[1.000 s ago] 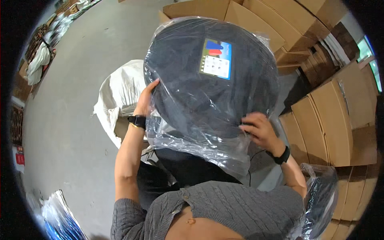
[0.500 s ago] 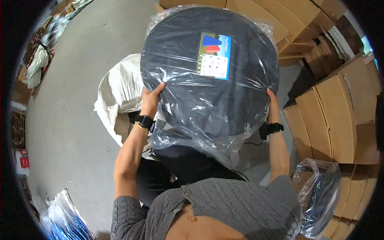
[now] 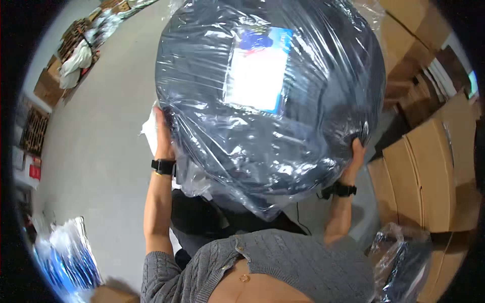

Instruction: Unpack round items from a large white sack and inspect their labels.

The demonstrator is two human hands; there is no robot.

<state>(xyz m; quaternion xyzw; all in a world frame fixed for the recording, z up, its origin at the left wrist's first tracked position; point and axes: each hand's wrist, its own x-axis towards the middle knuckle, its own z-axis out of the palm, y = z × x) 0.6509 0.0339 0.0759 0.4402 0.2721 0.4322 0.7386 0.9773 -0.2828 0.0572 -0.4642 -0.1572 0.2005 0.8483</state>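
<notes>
Head view: you hold a large, dark round package between your two hands, in front of you and above the floor. Your left hand is clamped on its left edge, low down; one finger or thumb points up along that edge, while the others are hidden, so how widely they spread cannot be told. Your right hand grips the lower right edge, its thumb pressing the clear wrap from the near side; the remaining fingers are out of sight behind the package, and their spread cannot be told either. The wrap hangs loose and creased along the bottom edge. A printed card, washed out by glare, sits under the plastic, above the package's middle. Black bands circle your left wrist and right wrist. Something white shows just beside your left hand. Toward the floor's right edge stand cardboard boxes, with a wrapped dark bundle below them; blue packs in clear plastic lie at the lower left.
</notes>
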